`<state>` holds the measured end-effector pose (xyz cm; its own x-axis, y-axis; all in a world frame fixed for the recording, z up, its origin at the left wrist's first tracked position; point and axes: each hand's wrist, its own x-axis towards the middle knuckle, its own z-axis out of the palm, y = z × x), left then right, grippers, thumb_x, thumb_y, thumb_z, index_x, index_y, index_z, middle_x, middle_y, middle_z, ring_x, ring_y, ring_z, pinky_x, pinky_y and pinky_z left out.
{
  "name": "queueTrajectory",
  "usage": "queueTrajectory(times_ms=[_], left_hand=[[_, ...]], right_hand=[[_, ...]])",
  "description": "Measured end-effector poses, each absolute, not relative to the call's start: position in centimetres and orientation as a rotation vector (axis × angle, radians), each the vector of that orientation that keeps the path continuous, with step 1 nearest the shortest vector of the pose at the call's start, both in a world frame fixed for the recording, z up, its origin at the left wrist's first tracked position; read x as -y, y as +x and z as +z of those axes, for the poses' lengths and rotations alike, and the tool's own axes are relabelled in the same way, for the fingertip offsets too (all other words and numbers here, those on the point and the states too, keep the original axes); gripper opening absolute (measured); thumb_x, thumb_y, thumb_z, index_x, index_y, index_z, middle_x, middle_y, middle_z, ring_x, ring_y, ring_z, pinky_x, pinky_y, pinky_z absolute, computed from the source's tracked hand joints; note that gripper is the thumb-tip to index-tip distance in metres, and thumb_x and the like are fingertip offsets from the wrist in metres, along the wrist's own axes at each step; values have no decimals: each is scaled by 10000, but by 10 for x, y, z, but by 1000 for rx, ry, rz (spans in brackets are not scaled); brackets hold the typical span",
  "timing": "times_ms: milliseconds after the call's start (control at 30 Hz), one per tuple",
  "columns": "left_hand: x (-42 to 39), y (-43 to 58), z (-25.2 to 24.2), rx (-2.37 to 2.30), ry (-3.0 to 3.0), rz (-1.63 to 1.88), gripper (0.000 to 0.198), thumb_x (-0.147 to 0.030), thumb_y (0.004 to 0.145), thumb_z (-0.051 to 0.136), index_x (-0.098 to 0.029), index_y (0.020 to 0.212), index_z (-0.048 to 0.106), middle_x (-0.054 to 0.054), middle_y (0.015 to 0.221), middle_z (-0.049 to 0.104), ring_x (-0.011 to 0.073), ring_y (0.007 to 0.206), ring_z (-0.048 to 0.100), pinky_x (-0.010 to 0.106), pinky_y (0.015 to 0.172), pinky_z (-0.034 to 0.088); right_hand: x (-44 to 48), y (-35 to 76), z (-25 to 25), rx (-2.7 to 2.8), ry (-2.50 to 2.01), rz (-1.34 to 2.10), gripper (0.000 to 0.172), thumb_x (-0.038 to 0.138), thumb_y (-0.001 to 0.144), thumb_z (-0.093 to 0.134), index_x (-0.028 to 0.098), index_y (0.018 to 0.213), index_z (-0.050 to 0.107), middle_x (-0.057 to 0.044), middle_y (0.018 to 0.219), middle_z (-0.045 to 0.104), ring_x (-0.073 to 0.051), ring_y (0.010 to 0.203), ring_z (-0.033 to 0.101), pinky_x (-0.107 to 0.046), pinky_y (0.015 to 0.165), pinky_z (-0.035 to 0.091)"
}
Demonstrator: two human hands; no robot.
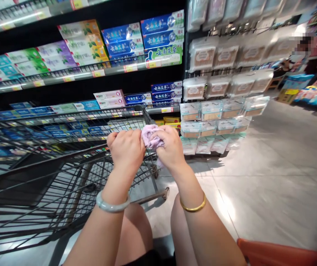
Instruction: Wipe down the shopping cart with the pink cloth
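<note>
Notably, cloth: pink cloth (150, 135) bunched between both hands, frame centre.
Left hand (127, 147): fisted, gripping cloth.
Right hand (169, 147): closed on cloth.
Writing: boxes (162, 35) upper centre, Chinese characters, not legible.

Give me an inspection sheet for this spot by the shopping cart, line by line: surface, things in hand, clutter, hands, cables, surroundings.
Surface: glossy grey tiled floor.
Things in hand: pale pink cloth, bunched against the corner of the wire shopping cart.
Clutter: nothing seen in the cart.
Hands: left hand fisted at the cart edge beside the cloth; right hand gripping the cloth. Pale bangle on left wrist, gold bangle on right.
Cables: nothing seen.
Surroundings: shelves of toothpaste boxes; hanging packets on a rack; an orange edge at lower right.
</note>
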<state>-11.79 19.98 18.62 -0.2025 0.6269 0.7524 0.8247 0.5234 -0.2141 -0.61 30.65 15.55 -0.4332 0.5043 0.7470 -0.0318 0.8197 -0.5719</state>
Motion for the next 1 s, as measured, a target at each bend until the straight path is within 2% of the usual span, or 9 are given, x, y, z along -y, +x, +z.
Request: queueTrajectory(times_ms=[200, 400, 600, 767, 900, 1000], left_hand=[[-201, -128, 185, 1911, -1149, -285, 402, -387, 1037, 347, -229, 776, 609, 61, 757, 711, 248, 769, 564, 442, 820, 264], [-199, -136, 182, 1915, -1109, -311, 405, -363, 1028, 360, -229, 749, 621, 70, 741, 712, 250, 754, 559, 457, 826, 253], [-189, -143, 181, 1923, -1118, -353, 412, -385, 1024, 377, -233, 733, 626, 68, 719, 694, 257, 765, 559, 459, 850, 256], [-181, -147, 180, 1934, -1120, -377, 420, -392, 1024, 378, -232, 735, 637, 68, 724, 690, 259, 776, 563, 462, 868, 258], [-174, -149, 180, 1932, -1121, -349, 400, -393, 1025, 379, -235, 750, 623, 59, 727, 690, 261, 783, 568, 471, 890, 264], [-170, -150, 181, 1928, -1125, -360, 391, -387, 1023, 386, -240, 735, 607, 54, 726, 690, 257, 779, 569, 476, 898, 263]], right_hand=[[-315, -19, 130, 2144, -424, 583, 286, 41, 777, 550, 232, 834, 756, -58, 997, 669, -225, 986, 568, -341, 881, 450], [-302, -29, 127, 1937, -347, 556, 335, 22, 775, 555, 229, 936, 764, -74, 1148, 651, -222, 1113, 546, -349, 1001, 426], [-302, -37, 117, 2250, -402, 579, 310, 25, 780, 549, 223, 878, 766, -61, 1008, 686, -221, 963, 566, -332, 859, 449], [-296, -38, 117, 2084, -327, 531, 374, 8, 759, 549, 238, 958, 768, -60, 1134, 672, -221, 1073, 562, -341, 946, 442], [-296, -41, 112, 2239, -386, 564, 347, 14, 767, 542, 226, 916, 772, -62, 1024, 691, -220, 989, 573, -329, 882, 459], [-295, -41, 111, 2162, -361, 559, 313, 28, 775, 556, 217, 907, 768, -67, 1039, 690, -221, 996, 574, -335, 895, 454]])
